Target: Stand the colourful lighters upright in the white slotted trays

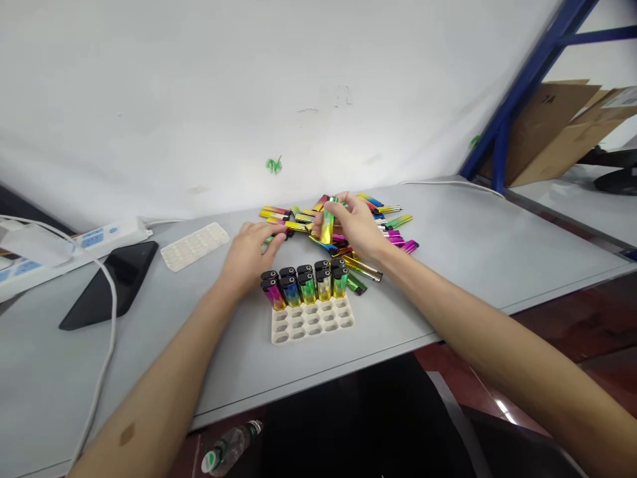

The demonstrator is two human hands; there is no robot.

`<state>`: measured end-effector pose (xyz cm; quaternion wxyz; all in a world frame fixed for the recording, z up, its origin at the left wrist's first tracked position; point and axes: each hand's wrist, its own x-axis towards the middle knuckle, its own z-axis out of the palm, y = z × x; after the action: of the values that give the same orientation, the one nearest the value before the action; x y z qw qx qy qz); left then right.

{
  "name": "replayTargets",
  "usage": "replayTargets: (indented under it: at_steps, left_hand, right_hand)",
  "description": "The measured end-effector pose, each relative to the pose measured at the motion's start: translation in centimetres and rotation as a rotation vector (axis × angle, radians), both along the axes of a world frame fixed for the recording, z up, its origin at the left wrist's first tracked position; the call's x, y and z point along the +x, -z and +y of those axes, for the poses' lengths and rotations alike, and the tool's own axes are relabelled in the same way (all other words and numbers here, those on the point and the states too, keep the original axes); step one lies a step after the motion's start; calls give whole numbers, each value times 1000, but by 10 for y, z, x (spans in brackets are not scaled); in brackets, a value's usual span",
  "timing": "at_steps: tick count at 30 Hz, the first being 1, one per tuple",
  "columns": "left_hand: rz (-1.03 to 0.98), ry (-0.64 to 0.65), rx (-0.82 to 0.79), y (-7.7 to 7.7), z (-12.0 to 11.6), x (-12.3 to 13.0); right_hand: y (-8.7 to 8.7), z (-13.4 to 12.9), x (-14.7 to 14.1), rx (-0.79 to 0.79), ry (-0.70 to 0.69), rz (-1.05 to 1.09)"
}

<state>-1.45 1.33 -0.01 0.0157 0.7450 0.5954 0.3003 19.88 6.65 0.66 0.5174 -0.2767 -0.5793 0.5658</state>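
Note:
Metallic lighters [363,269] in many colours lie in a loose pile on the grey table. Above the pile, my right hand [359,226] grips a green and yellow lighter [327,227], held roughly upright. My left hand [251,255] is at the pile's left edge, thumb and fingers closed around a green lighter [269,239] that they mostly hide. Just in front stands a white tray [312,330] with oval holes. Its two back rows hold upright lighters [307,287] with black tops; the holes in its front rows show no lighters.
A second white holed tray [194,247] lies flat on the left. Beside it are a black phone [112,285], a power strip [94,249] and a white cable [110,332]. The table's front edge runs below my arms. A plastic bottle [231,448] is under it.

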Motion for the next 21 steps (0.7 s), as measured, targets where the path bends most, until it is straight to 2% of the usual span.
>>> replayTargets:
  at_steps: [3,8,11,16,21]
  left_hand:
    - [133,-85,73,3,3,-14]
    - [277,-124,-4,12,7,-32]
    - [346,-128,-91,17,10,-36]
    - [365,-147,-125,17,11,-36]
    - [343,-113,-122,15,9,-35]
  right_hand:
    - [-5,3,10,-123,97,26]
    - [-7,6,20,-309,22,58]
    - [-7,2,19,-307,3,97]
    - [-10,-5,17,-273,-72,143]
    - [-13,-7,19,-359,-158,58]
